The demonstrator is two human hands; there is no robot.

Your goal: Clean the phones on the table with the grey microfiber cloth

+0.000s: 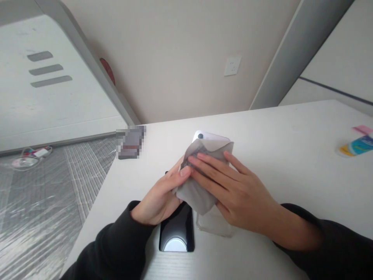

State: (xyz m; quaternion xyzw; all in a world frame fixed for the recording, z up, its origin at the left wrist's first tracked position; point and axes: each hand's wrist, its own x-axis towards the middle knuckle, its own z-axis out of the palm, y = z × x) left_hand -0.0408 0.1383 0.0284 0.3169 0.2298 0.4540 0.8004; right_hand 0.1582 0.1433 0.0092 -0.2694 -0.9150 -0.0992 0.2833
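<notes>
wiping the pale phone with a grey cloth

while my left hand (pixel 159 200) props the pale phone (pixel 211 137) up from the white table (pixel 291 155), i press the grey cloth (pixel 195 186) flat against it with my right hand (pixel 233 190), fingers extended, not clenched. i judge this mid-wipe. a black phone (pixel 177 233) and a clear case (pixel 215 225) lie beneath. next calls for steady pressure and a firm left grip, so the phone doesn't slip.
</notes>
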